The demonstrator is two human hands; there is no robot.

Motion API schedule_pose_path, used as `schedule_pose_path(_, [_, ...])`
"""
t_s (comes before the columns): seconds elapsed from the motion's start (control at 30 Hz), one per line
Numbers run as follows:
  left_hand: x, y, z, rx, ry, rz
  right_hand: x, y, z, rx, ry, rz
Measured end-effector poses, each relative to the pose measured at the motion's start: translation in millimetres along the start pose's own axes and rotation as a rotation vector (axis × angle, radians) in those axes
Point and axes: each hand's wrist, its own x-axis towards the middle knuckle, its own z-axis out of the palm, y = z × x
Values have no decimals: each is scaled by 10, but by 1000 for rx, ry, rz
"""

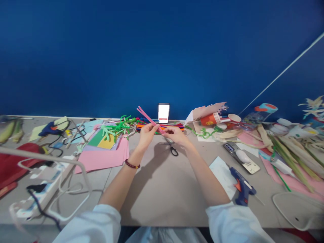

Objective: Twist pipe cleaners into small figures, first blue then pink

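Pink pipe cleaners (145,115) are held up over the middle of the table, their two far ends slanting up and left. My left hand (147,135) pinches them partway along. At their lower right end, the fingers of my right hand (176,135) are closed on them too. Just below my right hand lie scissors (174,151) with black handles, their blades partly hidden. Behind both hands is a bundle of coloured pipe cleaners (180,127), mostly orange, red and purple. A phone (163,113) with a lit screen stands upright against the blue wall.
Pink paper sheets (103,158) and green pipe cleaner pieces (118,127) lie left, near a white power strip (43,192) with tangled cords. Rightward are a blue glue gun (241,185), another phone (241,158), red paper cups (211,119) and dried husks (291,158).
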Motion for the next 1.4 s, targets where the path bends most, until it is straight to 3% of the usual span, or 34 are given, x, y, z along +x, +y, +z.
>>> schedule_pose_path(0.17, [-20, 21, 19, -4, 16, 23, 2, 17, 18, -46, 23, 13])
schedule_pose_path(0.4, [3, -2, -6, -107, -130, -44, -37, -24, 8, -77, 62, 64])
schedule_pose_path(0.63, [-14, -14, 17, -122, -107, -42, -47, -54, 18, 70, 7, 69])
schedule_pose_path(0.8, [-24, 1, 26, -80, -88, -56, -34, -86, 70, 245, 52, 145])
schedule_pose_path(0.97, [-13, -26, 28, -59, -10, -103, -28, -103, 66, 235, 75, 123])
schedule_pose_path(1.17, [-9, -52, 14, -47, -1, -129, -31, -92, 92, 235, 110, 142])
schedule_pose_path(1.4, [-27, -86, 41, -180, 16, -88, -30, -105, 90, 362, 85, 118])
